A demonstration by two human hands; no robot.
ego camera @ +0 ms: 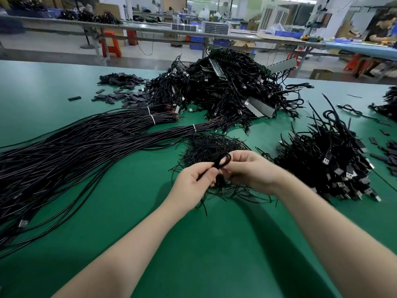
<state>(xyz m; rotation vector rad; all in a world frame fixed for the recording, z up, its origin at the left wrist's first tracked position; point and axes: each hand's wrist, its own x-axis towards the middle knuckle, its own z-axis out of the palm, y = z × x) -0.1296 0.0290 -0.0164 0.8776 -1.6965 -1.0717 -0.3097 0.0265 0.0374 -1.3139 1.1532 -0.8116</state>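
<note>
Grips the coiled cable in left hand and right hand, fingers curled round it, above the tie heap on the surface, likely keeping loops tight, ties close.

Both hands pinch a coiled black cable above the green table.
</note>
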